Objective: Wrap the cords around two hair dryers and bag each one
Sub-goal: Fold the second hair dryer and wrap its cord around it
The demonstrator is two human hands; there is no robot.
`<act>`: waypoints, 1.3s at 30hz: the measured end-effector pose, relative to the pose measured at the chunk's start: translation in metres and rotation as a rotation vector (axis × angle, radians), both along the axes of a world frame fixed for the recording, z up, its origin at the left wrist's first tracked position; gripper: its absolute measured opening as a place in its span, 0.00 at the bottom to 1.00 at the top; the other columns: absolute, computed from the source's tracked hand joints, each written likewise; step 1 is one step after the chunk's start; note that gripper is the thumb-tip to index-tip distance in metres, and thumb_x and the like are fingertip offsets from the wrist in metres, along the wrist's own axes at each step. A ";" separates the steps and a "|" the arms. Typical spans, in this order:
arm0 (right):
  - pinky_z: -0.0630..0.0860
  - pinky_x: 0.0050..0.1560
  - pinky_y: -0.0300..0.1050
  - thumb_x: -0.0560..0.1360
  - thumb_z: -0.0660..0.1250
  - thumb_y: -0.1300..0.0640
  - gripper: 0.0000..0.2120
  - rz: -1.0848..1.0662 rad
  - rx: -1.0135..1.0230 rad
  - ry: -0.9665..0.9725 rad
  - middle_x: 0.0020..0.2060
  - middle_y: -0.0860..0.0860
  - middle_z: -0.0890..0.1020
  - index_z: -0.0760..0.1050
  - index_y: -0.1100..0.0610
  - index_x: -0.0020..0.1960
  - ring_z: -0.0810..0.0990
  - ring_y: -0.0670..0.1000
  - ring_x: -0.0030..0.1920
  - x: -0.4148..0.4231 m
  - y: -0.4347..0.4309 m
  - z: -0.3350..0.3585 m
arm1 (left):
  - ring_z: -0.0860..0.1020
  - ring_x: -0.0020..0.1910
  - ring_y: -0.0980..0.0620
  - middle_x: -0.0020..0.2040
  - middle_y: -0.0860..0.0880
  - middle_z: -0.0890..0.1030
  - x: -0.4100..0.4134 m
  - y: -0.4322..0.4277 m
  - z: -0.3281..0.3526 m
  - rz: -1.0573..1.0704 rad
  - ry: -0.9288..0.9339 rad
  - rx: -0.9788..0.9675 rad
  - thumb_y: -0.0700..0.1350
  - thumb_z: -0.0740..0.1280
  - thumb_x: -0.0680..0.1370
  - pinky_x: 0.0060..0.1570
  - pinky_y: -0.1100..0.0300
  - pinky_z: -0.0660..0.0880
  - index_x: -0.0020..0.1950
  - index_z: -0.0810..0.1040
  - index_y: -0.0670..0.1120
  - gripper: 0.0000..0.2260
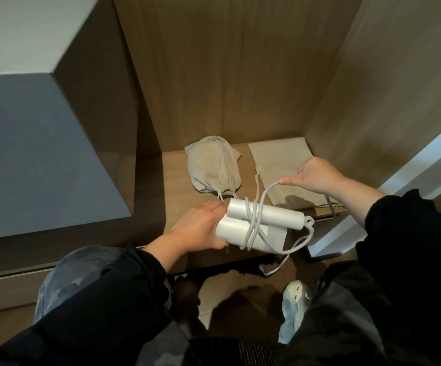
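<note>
From my remote seat I see the left hand [198, 228] gripping the white hair dryer [274, 215] by its left end, fingers and thumb curled round the folded body, holding it just above the front part of the wooden shelf [177, 180]. The dryer lies roughly level, handle folded against the barrel. Its grey cord [251, 228] crosses over the middle of the body in several turns that form an X. One strand rises from there up and to the right to the right hand [317, 175], which pinches it between thumb and forefinger, the other fingers curled in. A loose loop of cord hangs off the dryer's right end and drops below the shelf's front edge; I think the plug is down there in the shadow, but I cannot make it out.

Behind the dryer, on the shelf, a filled drawstring bag [211, 167] of beige cloth sits with its gathered mouth toward me, close to the left hand's fingertips. Just beside it on the right a flat bag [280, 159] of the same cloth lies spread out, partly under the right hand. Below the shelf a pale shoe [294, 294] shows on the floor
</note>
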State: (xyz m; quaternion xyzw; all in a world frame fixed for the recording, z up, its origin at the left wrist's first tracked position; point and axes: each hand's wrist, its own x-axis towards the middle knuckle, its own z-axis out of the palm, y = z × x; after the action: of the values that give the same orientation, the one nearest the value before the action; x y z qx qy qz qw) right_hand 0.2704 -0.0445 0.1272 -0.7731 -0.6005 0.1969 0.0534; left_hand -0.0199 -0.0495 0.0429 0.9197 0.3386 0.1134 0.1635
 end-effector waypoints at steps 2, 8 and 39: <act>0.59 0.31 0.45 0.69 0.68 0.35 0.30 -0.001 0.019 -0.007 0.22 0.51 0.61 0.61 0.57 0.25 0.63 0.52 0.27 -0.001 0.001 0.000 | 0.75 0.54 0.48 0.55 0.47 0.78 0.000 0.001 -0.001 0.026 -0.044 -0.032 0.53 0.76 0.65 0.49 0.58 0.72 0.61 0.75 0.44 0.28; 0.68 0.32 0.42 0.81 0.60 0.57 0.15 -0.116 -0.154 0.494 0.29 0.54 0.74 0.78 0.61 0.39 0.70 0.51 0.30 0.004 -0.002 -0.004 | 0.75 0.60 0.51 0.61 0.49 0.77 0.001 -0.002 -0.001 0.122 -0.190 -0.158 0.54 0.77 0.65 0.56 0.54 0.75 0.67 0.72 0.49 0.33; 0.65 0.37 0.42 0.77 0.57 0.65 0.15 0.188 -0.241 -0.047 0.32 0.50 0.69 0.63 0.52 0.34 0.69 0.51 0.37 -0.028 -0.025 -0.033 | 0.74 0.50 0.56 0.50 0.55 0.76 0.044 -0.011 0.016 0.488 -0.414 -0.566 0.49 0.78 0.66 0.39 0.73 0.68 0.61 0.74 0.49 0.26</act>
State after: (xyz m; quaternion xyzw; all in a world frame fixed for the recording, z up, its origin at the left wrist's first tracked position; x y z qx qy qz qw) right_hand 0.2426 -0.0699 0.0946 -0.7186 -0.6435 0.2535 -0.0726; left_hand 0.0242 -0.0604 0.0593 0.6893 0.5241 0.2334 0.4423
